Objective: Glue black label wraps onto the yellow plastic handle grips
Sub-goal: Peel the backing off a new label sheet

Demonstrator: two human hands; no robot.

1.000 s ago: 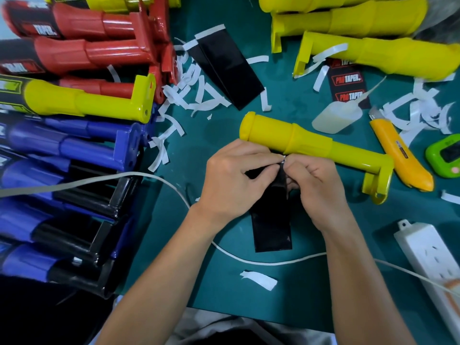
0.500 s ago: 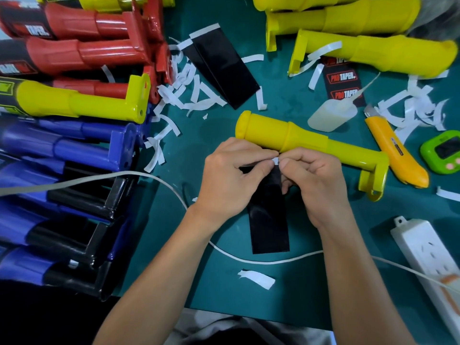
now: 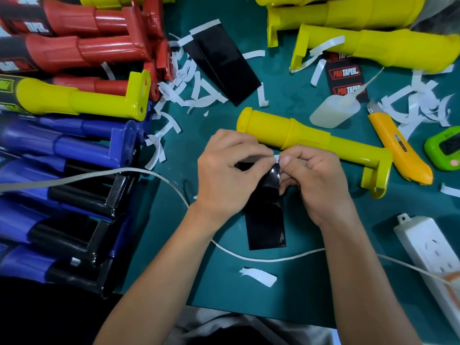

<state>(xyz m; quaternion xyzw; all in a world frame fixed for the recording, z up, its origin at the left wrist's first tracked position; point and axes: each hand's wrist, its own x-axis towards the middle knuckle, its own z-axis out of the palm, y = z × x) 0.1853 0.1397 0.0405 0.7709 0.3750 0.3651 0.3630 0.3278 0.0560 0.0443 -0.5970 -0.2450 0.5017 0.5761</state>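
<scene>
A black label wrap (image 3: 265,220) lies lengthwise on the green mat, its far end lifted between both hands. My left hand (image 3: 224,175) pinches that far end, while my right hand (image 3: 316,185) pinches a small white backing tab (image 3: 276,159) at the label's top edge. Just beyond my fingers lies a bare yellow handle grip (image 3: 298,135), angled across the mat. More black label wraps (image 3: 224,66) lie farther back. Two printed labels (image 3: 346,75) sit near a clear glue bottle (image 3: 333,110).
Red, yellow, blue and black grips (image 3: 74,120) are stacked on the left. More yellow grips (image 3: 373,43) lie at the back right. An orange utility knife (image 3: 398,148), a green timer (image 3: 445,150), a white power strip (image 3: 428,247) with its cord (image 3: 273,257), and white backing scraps (image 3: 184,90) surround the work spot.
The white backing tab has come up from the label's top edge between my fingertips. My hands stayed in place over the label.
</scene>
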